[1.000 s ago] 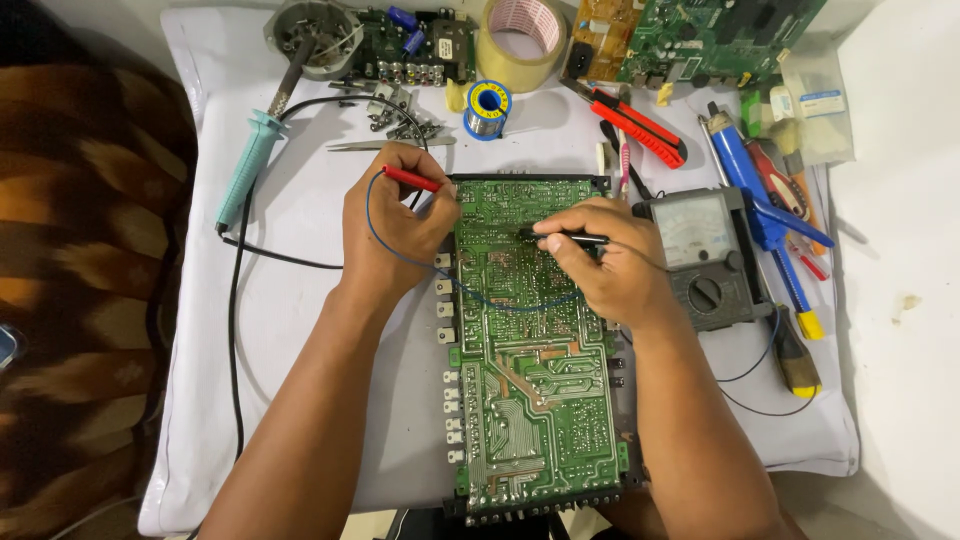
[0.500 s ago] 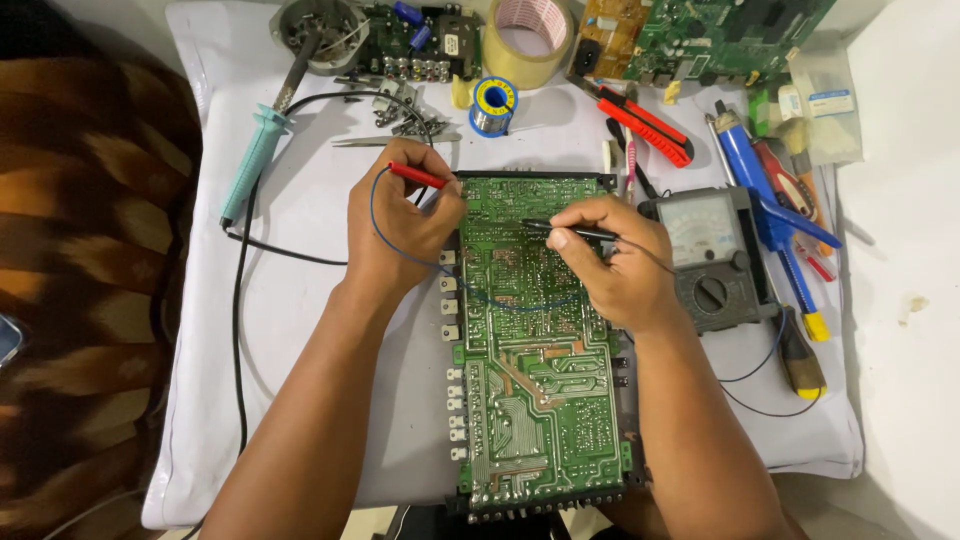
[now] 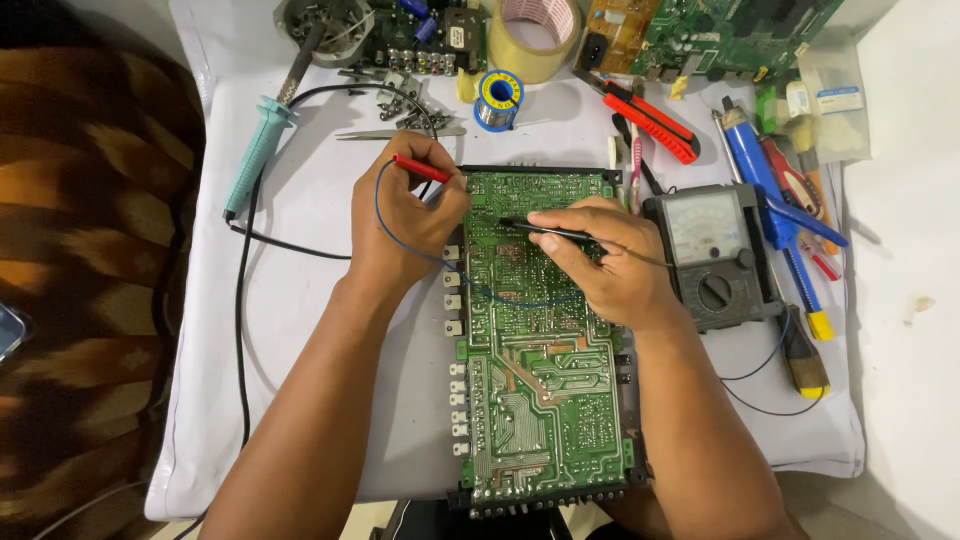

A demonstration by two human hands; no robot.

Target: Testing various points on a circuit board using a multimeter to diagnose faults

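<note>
White cloth [image 3: 300,330] covers the table. Left hand [image 3: 410,215] pinches red probe [image 3: 422,169], tip pointing right onto the green board [image 3: 535,350]. Board is rectangular, long axis running away from the person, shiny solder traces. Right hand [image 3: 605,260] grips black probe [image 3: 545,230], tip pointing left. Grey meter [image 3: 715,255] lies just right.

One view only, worn on the head, looking steeply down over both forearms. It sits close above the table [image 3: 300,300], whose far edge runs along the top.
</note>
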